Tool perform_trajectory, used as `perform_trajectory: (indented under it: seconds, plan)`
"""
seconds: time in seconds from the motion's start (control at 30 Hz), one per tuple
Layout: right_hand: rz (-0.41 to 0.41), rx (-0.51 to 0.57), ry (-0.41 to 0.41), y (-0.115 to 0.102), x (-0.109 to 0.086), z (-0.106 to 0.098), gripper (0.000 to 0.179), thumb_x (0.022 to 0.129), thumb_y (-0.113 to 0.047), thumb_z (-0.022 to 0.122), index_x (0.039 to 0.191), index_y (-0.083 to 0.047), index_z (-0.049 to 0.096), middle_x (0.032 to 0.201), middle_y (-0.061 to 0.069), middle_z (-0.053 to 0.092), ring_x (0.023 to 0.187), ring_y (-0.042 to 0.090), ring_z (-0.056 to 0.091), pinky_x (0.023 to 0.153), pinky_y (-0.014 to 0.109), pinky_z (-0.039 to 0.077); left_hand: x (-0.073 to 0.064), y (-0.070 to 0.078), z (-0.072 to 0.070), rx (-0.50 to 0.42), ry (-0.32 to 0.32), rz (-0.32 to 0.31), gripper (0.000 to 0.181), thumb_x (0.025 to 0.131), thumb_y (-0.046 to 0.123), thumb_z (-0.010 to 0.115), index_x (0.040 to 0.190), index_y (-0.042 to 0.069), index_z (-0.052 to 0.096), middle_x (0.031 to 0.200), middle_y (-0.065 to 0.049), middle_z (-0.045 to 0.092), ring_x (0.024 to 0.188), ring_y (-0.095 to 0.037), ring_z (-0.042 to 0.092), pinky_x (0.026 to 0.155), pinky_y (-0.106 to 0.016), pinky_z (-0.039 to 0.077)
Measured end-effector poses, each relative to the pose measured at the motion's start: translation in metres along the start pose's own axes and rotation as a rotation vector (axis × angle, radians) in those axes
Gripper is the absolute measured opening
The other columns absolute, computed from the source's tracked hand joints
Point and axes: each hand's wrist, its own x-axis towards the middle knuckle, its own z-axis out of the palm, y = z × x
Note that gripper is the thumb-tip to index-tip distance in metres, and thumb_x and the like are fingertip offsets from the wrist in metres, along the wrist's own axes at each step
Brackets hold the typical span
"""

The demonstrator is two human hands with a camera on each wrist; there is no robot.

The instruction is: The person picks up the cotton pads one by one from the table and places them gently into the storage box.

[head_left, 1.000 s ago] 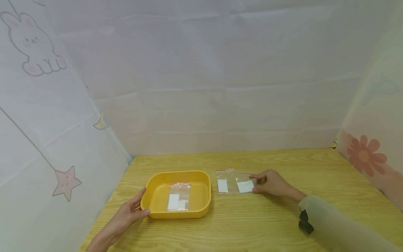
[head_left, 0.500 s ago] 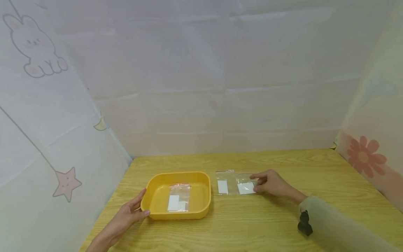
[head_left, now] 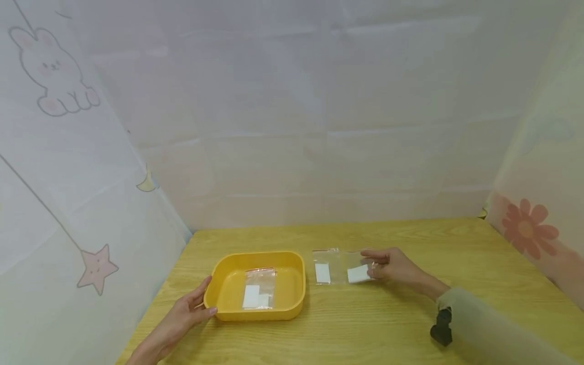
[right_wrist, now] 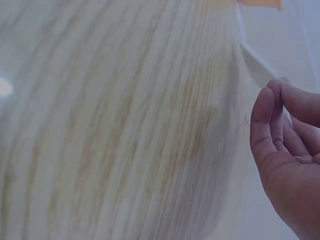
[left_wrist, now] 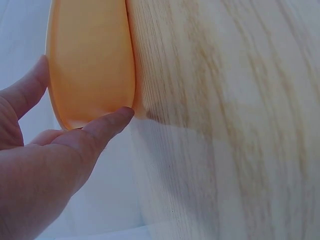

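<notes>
A yellow plastic tray point(head_left: 255, 315) stands on the table in the head view. My left hand point(head_left: 182, 315) holds its left end, thumb at the near corner and fingers round the far side. Inside the tray lies a clear zip bag point(head_left: 260, 278) with white pieces in it. Between thumb and fingers, my right hand point(head_left: 401, 269) pinches the right edge of another zip bag point(head_left: 358, 274) holding a white piece. This bag looks slightly lifted; the right wrist view shows part of a white piece point(right_wrist: 257, 67) beyond the fingertips. A similar zip bag point(head_left: 323, 274) lies between it and the tray.
The wood-grain table point(head_left: 356, 329) meets a pale cloth backdrop point(head_left: 292, 126) behind and on both sides. A black clip point(head_left: 441, 327) hangs at the right sleeve point(head_left: 488, 324).
The pinched bag has shifted slightly right and tilted, with the right hand moving along. The left hand stays on the tray. The whole head view has drifted down a little.
</notes>
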Motion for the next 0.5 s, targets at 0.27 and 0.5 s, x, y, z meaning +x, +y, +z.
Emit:
perform_trajectory:
  seconds: [0.27,0.5]
  plan:
    - [0.014,0.135,-0.06,-0.009,-0.007,0.001,0.066,0.101,-0.001,0.068,0.155,0.017,0.035,0.153,0.039,0.041,0.1,0.029,0.071,0.09,0.042,0.061,-0.001,-0.001,0.0,-0.005,-0.013,0.004,0.092,0.104,0.018,0.07,0.17,0.006,0.007,0.17,-0.03,0.009,0.151,-0.057,0.017,0.11,-0.051,0.048]
    - [0.024,0.185,-0.115,-0.019,-0.013,-0.002,0.07,0.104,-0.006,0.066,0.161,0.012,0.027,0.161,0.036,0.032,0.1,0.032,0.071,0.098,0.047,0.057,-0.001,-0.002,-0.002,-0.011,-0.026,0.012,0.092,0.105,0.017,0.07,0.17,0.007,0.005,0.171,-0.028,0.006,0.152,-0.055,0.016,0.111,-0.049,0.047]
